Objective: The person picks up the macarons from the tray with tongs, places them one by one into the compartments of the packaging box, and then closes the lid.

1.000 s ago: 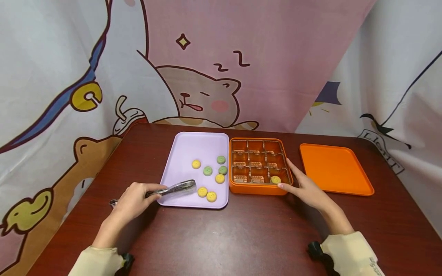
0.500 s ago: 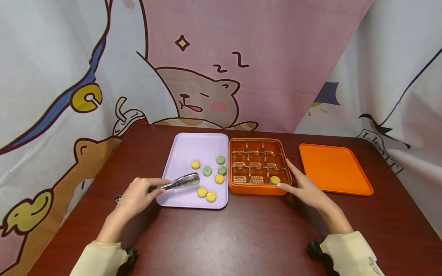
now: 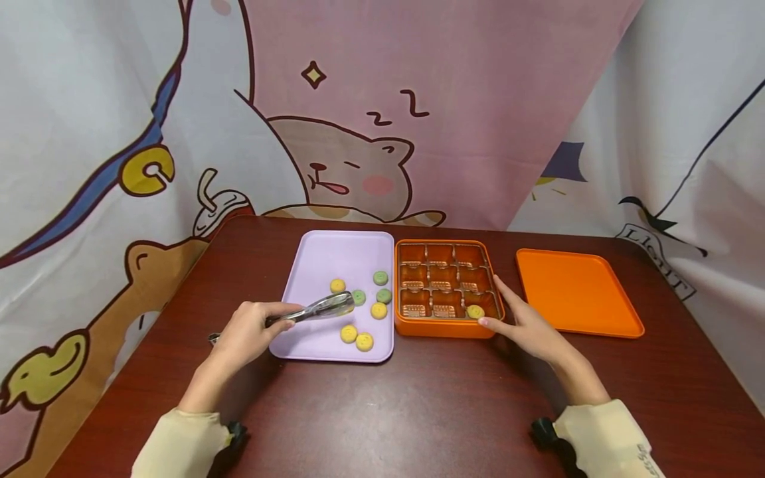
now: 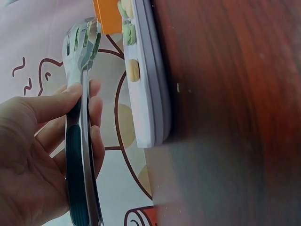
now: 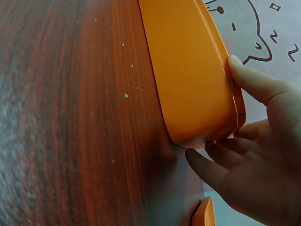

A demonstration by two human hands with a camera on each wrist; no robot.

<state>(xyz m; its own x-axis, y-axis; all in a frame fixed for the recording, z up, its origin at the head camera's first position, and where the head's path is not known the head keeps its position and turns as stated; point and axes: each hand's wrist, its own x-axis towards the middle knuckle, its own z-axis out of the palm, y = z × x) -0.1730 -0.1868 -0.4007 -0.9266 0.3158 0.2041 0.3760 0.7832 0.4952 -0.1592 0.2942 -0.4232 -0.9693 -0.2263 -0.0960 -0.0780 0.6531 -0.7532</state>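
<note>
My left hand grips metal serving tongs with dark handle grips. The tongs' tips hang over the lilac tray, close to a green cookie. Something pale shows between the tips in the left wrist view, but I cannot tell whether it is a held cookie. Several small round yellow cookies and green cookies lie on the tray. My right hand holds the near right corner of an orange box, thumb at the front rim, fingers against the side. A yellow cookie sits in the box's near right compartment.
A flat orange lid lies on the dark wood table to the right of the box. The box holds a clear divided insert and stands beside the tray. Behind the table hangs a cartoon-printed curtain. Crumbs dot the table in the right wrist view.
My left hand has carried the tongs right and slightly away from me, from the tray's near left part toward the green cookie. My right hand stays at the box corner.
</note>
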